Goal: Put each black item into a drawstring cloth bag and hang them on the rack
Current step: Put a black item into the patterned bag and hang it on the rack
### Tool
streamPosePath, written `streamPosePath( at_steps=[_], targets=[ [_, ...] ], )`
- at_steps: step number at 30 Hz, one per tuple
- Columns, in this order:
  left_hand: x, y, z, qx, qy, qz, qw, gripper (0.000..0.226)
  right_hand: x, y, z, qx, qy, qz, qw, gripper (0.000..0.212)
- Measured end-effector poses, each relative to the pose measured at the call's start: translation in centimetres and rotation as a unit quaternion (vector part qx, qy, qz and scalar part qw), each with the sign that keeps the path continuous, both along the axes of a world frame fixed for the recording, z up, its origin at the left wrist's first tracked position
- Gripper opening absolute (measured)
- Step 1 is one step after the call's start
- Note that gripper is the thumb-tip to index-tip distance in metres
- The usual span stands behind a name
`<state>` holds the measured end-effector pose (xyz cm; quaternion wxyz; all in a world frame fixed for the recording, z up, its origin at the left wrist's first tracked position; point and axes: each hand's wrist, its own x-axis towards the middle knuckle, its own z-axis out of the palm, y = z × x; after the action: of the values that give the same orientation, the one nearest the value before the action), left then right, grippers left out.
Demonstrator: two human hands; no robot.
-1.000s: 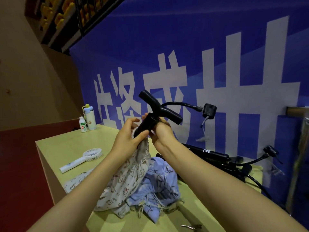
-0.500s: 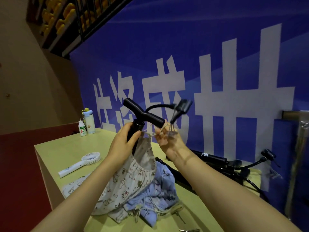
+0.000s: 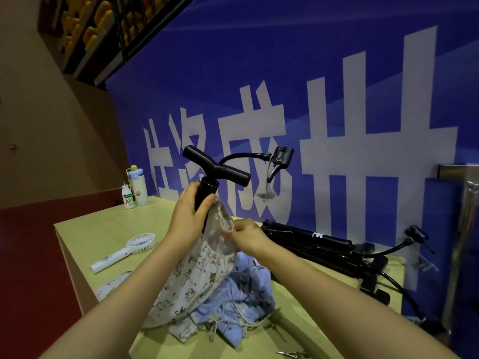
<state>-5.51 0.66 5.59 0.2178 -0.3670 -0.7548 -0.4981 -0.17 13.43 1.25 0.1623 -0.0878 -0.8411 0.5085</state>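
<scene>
Blue banner point(image 3: 324, 73) backs our pale table point(image 3: 103, 229). At centre, our left hand point(image 3: 190, 216) curls its fingers round the black pump point(image 3: 216, 168), which stands upright with its lower barrel inside the printed drawstring bag point(image 3: 202, 270). At the pump's 4 o'clock, our right hand point(image 3: 250, 237) pinches the bag's cord point(image 3: 224, 222). More black pumps point(image 3: 316, 242) lie at 3 o'clock.

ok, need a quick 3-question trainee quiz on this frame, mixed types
1. True or false: the pump is fully inside the printed bag.
2. What is the right hand pinching? A) the bag's drawstring B) the fan C) a bottle
3. Which hand grips the pump's barrel?
Key: 1 false, its handle sticks out of the top; 2 A; 3 the left hand.
</scene>
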Motion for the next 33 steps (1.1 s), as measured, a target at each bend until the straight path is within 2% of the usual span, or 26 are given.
streamPosePath(
  at_steps=[2, 4, 8, 11, 12, 16, 18, 22, 27, 31, 33],
  targets=[
    [0.0, -0.4, 0.9, 0.001, 0.015, 0.004, 1.0, 0.028, -0.4, -0.6, 1.1, -0.112, 0.069, 0.018, 0.991, 0.027],
    [0.3, -0.8, 2.4, 0.001, 0.036, 0.009, 0.999, 0.03, -0.8, -1.2, 3.2, -0.222, 0.15, 0.05, 0.962, 0.015],
    [1.4, -1.6, 5.5, 0.043, 0.061, 0.001, 0.997, 0.02, -0.8, -1.1, 7.3, -0.4, 0.272, 0.142, 0.864, 0.022],
    [2.0, -1.5, 5.1, 0.054, 0.055, 0.015, 0.997, 0.007, -1.2, -0.3, 6.6, -0.494, 0.293, 0.144, 0.806, 0.027],
    [2.1, -1.4, 4.4, 0.051, 0.043, 0.013, 0.998, 0.005, -1.2, -0.2, 6.0, -0.51, 0.281, 0.136, 0.802, 0.025],
    [1.9, -0.4, 1.5, 0.028, 0.01, -0.008, 1.0, 0.029, -0.6, 0.0, 4.6, -0.433, 0.216, 0.12, 0.867, 0.021],
    [1.6, -0.2, 2.0, 0.022, 0.017, 0.012, 1.0, 0.03, -0.4, 0.1, 5.3, -0.412, 0.215, 0.112, 0.878, 0.023],
    [1.5, -0.4, 4.2, -0.014, 0.031, 0.055, 0.998, 0.036, -0.1, -0.2, 7.3, -0.445, 0.219, 0.103, 0.862, 0.027],
    [2.5, -0.9, 7.5, 0.038, 0.057, 0.089, 0.994, 0.037, 1.4, -1.9, 9.7, -0.458, 0.25, 0.169, 0.836, 0.018],
    [4.3, -1.5, 11.1, 0.043, 0.127, 0.138, 0.981, 0.037, 2.9, -3.3, 12.8, -0.471, 0.266, 0.188, 0.82, 0.016],
    [5.9, -1.8, 12.3, 0.069, 0.144, 0.128, 0.979, 0.037, 3.8, -3.7, 14.0, -0.481, 0.274, 0.186, 0.812, 0.015]
  ],
)
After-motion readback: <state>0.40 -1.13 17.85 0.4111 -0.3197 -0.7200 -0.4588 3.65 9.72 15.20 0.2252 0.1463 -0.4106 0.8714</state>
